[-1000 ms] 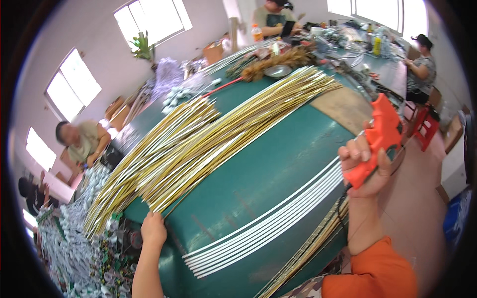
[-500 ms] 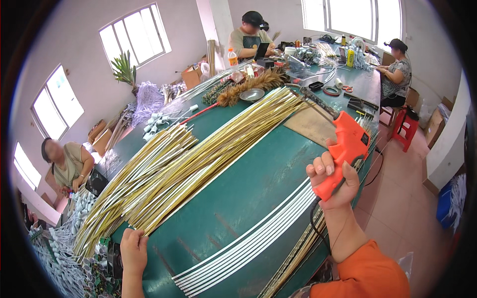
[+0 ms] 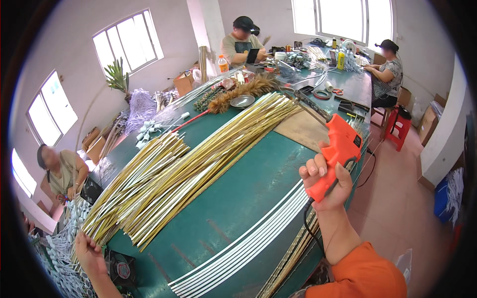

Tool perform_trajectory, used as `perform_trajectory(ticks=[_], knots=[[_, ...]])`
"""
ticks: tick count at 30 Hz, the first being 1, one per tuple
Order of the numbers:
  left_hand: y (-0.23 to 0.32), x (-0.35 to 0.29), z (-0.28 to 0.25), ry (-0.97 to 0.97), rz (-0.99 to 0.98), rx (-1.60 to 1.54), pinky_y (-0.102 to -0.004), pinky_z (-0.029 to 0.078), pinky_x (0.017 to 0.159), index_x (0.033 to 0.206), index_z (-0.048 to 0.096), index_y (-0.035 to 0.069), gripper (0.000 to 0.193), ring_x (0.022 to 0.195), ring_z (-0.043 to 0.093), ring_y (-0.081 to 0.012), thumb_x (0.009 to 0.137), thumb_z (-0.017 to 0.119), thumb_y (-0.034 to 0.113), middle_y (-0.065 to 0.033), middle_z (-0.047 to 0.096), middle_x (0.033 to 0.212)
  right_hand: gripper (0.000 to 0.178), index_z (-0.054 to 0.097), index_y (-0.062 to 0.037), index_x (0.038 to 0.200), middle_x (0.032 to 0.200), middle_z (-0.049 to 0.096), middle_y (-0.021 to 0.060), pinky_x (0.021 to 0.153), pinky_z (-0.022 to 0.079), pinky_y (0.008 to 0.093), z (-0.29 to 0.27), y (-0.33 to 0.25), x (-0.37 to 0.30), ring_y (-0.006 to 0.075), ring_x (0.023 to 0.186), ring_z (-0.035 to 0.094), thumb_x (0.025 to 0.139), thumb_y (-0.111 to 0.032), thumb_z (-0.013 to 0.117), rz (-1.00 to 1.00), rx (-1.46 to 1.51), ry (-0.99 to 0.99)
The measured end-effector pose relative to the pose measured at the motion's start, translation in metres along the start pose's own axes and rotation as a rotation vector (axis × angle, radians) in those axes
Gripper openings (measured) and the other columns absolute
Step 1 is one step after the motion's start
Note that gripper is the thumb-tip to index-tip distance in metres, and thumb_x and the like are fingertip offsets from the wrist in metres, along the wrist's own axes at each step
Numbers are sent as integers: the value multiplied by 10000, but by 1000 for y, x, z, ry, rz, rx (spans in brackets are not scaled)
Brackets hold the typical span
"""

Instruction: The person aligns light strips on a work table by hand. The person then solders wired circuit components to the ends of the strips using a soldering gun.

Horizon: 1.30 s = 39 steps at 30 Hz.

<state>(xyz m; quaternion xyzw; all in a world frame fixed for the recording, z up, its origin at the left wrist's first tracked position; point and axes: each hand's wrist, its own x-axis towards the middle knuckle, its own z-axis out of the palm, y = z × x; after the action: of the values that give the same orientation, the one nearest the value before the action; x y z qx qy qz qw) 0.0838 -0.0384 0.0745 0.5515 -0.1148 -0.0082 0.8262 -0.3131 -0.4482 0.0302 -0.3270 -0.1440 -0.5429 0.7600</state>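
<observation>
In my right hand (image 3: 328, 181) is an orange soldering gun (image 3: 340, 146), gripped by its handle and raised above the table's right edge. Its long metal tip and thin side tube point away to the upper left, and a black cord hangs below. My left hand (image 3: 92, 256) is beyond the near end of a big bundle of thin yellow and white strips (image 3: 198, 164). Its fingers are pinched together at what looks like the lower end of a thin pale strip (image 3: 81, 136) bowing upward; the contact is hard to see. Several white strips (image 3: 243, 243) lie side by side in front of me.
Beside my left hand are a small black fan (image 3: 120, 268) and a heap of grey wired parts (image 3: 54, 256). A feather duster (image 3: 243, 92), a metal dish (image 3: 242, 101) and a brown board (image 3: 300, 129) lie farther off. Several people sit around the green table (image 3: 238, 203).
My left hand has moved left, away from the bundle's near end, and a thin bowed strip now shows at the left. The soldering gun stays raised in my right hand. The view has shifted slightly.
</observation>
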Motion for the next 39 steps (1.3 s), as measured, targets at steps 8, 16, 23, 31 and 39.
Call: perform_trajectory(ticks=[8,16,23,31,39], knots=[[-33,-48,7,-228,-112,527,-180,311,432,811,533,95,148,491,418,-43,925,594,165,32,469,597,567,424,0,1354,762,527,26,833,452,372,0,-10,-3,186,822,570,888,-294,563,-107,-5,-30],[-97,-84,4,-364,-360,832,-223,370,457,795,562,57,126,505,456,-85,885,595,139,-2,513,623,577,397,11,1370,768,516,30,847,442,372,1,-6,-3,190,832,563,901,-286,554,-74,34,-5],[-102,-86,-2,-401,-743,715,-235,357,464,813,575,47,133,518,451,-103,907,589,140,-10,507,629,553,414,12,1345,834,527,27,841,450,375,4,-10,0,176,850,550,945,-353,527,-154,-39,103],[-102,-94,-5,-326,-777,474,-264,357,435,791,530,79,160,485,449,-135,915,590,159,-15,501,609,414,509,-16,1168,1032,595,100,822,486,399,-9,-22,11,207,860,584,980,-385,502,-224,14,501],[-95,-102,-3,-329,-760,590,-240,364,441,792,557,41,133,488,439,-106,906,564,109,-15,506,600,452,439,-55,1288,1082,593,123,843,474,377,8,-19,6,193,832,570,986,-387,490,-374,-159,530]])
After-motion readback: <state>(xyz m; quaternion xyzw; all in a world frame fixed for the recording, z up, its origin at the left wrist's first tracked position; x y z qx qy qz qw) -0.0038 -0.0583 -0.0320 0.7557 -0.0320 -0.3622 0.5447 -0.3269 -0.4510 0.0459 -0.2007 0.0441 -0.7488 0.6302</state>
